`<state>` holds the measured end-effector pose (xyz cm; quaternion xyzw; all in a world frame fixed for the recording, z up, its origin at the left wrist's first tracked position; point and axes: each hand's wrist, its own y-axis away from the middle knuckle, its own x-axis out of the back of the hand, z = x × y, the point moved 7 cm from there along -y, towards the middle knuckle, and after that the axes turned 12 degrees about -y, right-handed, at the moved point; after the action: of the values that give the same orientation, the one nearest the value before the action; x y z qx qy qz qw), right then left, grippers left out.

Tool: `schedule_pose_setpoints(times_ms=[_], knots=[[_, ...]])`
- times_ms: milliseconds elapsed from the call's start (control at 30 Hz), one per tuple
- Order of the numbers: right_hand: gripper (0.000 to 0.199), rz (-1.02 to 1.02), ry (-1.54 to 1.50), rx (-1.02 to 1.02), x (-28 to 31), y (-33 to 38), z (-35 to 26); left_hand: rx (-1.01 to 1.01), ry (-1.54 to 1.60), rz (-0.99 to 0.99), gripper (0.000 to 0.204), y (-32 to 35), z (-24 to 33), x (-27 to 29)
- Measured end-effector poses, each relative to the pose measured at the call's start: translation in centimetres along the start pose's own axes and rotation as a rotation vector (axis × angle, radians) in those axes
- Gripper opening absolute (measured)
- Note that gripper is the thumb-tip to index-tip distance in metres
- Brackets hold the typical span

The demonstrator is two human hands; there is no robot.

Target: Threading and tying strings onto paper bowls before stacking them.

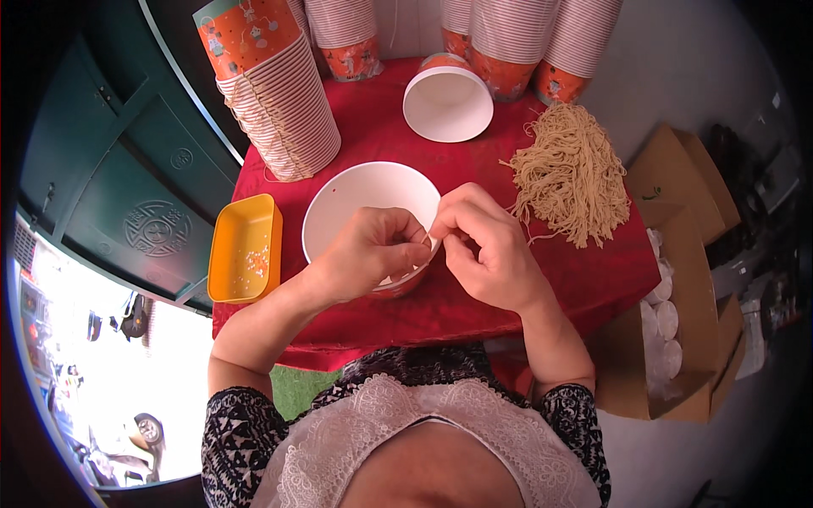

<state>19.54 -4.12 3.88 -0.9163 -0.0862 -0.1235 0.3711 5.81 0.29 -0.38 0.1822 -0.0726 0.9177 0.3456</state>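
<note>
A paper bucket (347,203), white inside and orange outside, stands open in front of me at the table's near side. My left hand (381,250) reaches over its opening, thumb and fingers pinched together near the right rim. Against that same rim, my right hand (487,245) is closed in a pinch, its fingertips nearly meeting the left ones. A thin pale cord seems to run between the fingertips, mostly hidden by them. To the right lies a heap of beige cords (572,178), loose strands trailing toward my right hand.
A tall stack of buckets (279,110) with cords hanging down its side leans at left. Behind the yellow tray (222,245) with small bits stands a green door (152,186). One bucket (449,103) lies tipped at the back, before more stacks (508,34). Cardboard boxes (694,313) sit right.
</note>
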Motion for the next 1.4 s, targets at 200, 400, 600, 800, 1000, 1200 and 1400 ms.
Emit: schedule_pose_setpoints(times_ms=[200, 400, 600, 800, 1000, 1200, 1400], knots=[[0.020, 0.030, 0.042, -0.026, -0.1, 1.4, 1.2, 0.014, 0.105, -0.023, 0.008, 0.0, 0.5, -0.1], [0.021, 0.033, 0.026, -0.042, -1.0, 1.8, 1.4, 0.035, 0.119, -0.025, 0.008, 0.1, 0.5, -0.1], [0.018, 0.096, 0.088, 0.059, -1.1, 2.0, 1.2, 0.030, 0.111, -0.029, 0.006, 0.1, 0.8, -0.1], [0.020, 0.169, 0.101, 0.095, -0.6, 2.3, 0.5, 0.060, 0.078, -0.023, 0.008, 0.1, 0.2, 0.3], [0.021, 0.163, 0.133, 0.107, -0.7, 2.4, 0.0, 0.077, 0.034, -0.031, 0.009, 0.0, 0.2, 0.2], [0.025, 0.142, 0.094, 0.044, -1.0, 2.4, 0.5, 0.035, 0.036, -0.033, 0.010, 0.1, -0.1, 0.1], [0.022, 0.149, 0.076, 0.048, -1.3, 2.4, 0.8, 0.034, 0.036, -0.034, 0.012, 0.1, 0.1, 0.0]])
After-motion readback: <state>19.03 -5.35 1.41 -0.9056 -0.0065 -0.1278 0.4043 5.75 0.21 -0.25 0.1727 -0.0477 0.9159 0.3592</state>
